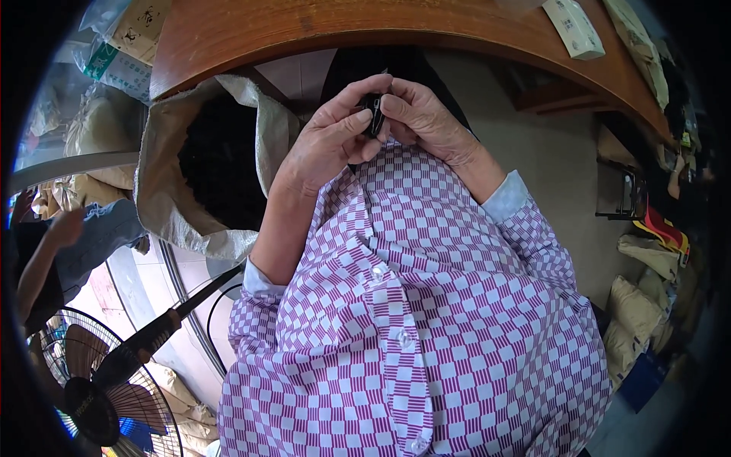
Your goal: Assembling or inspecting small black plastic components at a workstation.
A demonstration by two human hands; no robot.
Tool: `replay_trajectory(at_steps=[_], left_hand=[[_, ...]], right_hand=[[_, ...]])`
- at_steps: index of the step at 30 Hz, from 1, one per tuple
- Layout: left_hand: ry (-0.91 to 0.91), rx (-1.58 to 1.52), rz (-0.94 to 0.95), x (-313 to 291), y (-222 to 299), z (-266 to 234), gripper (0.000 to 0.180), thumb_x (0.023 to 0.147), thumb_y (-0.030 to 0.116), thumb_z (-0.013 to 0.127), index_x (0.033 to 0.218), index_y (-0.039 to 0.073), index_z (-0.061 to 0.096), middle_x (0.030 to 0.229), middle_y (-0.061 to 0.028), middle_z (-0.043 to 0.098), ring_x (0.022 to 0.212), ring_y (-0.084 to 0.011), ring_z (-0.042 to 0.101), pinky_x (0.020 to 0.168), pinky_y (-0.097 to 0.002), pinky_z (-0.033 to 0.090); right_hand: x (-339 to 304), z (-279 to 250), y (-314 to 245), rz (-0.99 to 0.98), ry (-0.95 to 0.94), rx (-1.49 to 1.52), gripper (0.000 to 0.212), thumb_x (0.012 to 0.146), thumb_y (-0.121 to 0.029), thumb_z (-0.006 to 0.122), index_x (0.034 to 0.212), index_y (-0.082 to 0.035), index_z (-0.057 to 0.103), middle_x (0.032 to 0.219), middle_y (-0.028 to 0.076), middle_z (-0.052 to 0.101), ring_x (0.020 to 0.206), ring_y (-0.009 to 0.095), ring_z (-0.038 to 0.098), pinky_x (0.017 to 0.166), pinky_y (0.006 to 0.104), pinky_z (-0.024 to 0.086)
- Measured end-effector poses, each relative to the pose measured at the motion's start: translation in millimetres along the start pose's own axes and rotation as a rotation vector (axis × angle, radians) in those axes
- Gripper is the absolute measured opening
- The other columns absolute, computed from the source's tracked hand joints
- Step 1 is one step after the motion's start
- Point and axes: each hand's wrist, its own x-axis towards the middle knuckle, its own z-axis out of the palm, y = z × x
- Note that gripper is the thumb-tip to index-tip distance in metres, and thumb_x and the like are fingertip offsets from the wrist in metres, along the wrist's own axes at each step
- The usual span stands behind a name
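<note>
Both my hands meet in front of my body, just short of the table edge. Between them is a small black object [374, 107] with a bit of shiny metal on it; its kind I cannot make out. My left hand [335, 133] pinches it from the left with thumb and fingers. On the other side, my right hand [426, 114] has its thumb pressed against it, the fingers curled behind. To the left stands an open white woven sack [164, 171], with a dark mass [225, 164] of black material inside.
A brown wooden table [320, 23] spans the far side, with a white box [572, 29] at its right. A black fan [95, 411] stands at the lower left, near another person's arm [46, 251]. Filled bags [630, 320] lie at the right.
</note>
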Motion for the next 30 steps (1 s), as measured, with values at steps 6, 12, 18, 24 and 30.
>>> replay_trajectory(at_steps=[6,12,18,24,30], left_hand=[[0.211,0.377,0.035,1,1,10,0.038,0.093,0.009,0.053,0.130,0.007,0.048,0.081,-0.0044,0.059,0.065,-0.0086,0.056,0.057,-0.0179,0.046],[0.221,0.817,0.244,6,-13,3,0.039,0.090,0.000,0.052,0.129,0.004,0.048,0.080,-0.0028,0.060,0.071,-0.0094,0.060,0.061,-0.0225,0.049],[0.377,0.922,0.273,7,-12,2,0.038,0.093,0.001,0.048,0.131,0.001,0.045,0.099,-0.0075,0.062,0.090,-0.0116,0.061,0.074,-0.0237,0.053],[0.407,0.842,0.408,14,-22,-3,0.036,0.091,0.001,0.050,0.127,0.004,0.049,0.076,-0.0048,0.056,0.071,-0.0095,0.056,0.066,-0.0237,0.049],[0.439,0.913,0.420,16,-22,-3,0.035,0.090,-0.001,0.051,0.125,0.004,0.051,0.078,-0.0059,0.058,0.072,-0.0092,0.056,0.065,-0.0233,0.047]], right_hand=[[2,-1,2,-0.083,0.125,-0.208,0.026,0.089,-0.027,0.064,0.103,-0.007,0.058,0.079,-0.003,0.058,0.065,0.001,0.054,0.053,0.0143,0.041],[7,0,11,-0.197,0.218,-0.479,0.022,0.091,-0.027,0.061,0.099,-0.006,0.059,0.079,-0.005,0.054,0.067,0.001,0.050,0.055,0.0157,0.041],[-3,13,-5,-0.009,0.229,-0.136,0.034,0.098,-0.035,0.046,0.116,-0.007,0.055,0.067,-0.004,0.046,0.052,0.002,0.038,0.041,0.0170,0.027],[0,23,1,0.021,0.229,-0.113,0.038,0.100,-0.031,0.042,0.127,-0.005,0.044,0.062,-0.005,0.042,0.047,0.001,0.033,0.038,0.0166,0.022],[5,21,1,0.007,0.231,-0.131,0.034,0.100,-0.027,0.043,0.125,-0.004,0.046,0.064,-0.005,0.043,0.046,0.001,0.035,0.037,0.0154,0.023]])
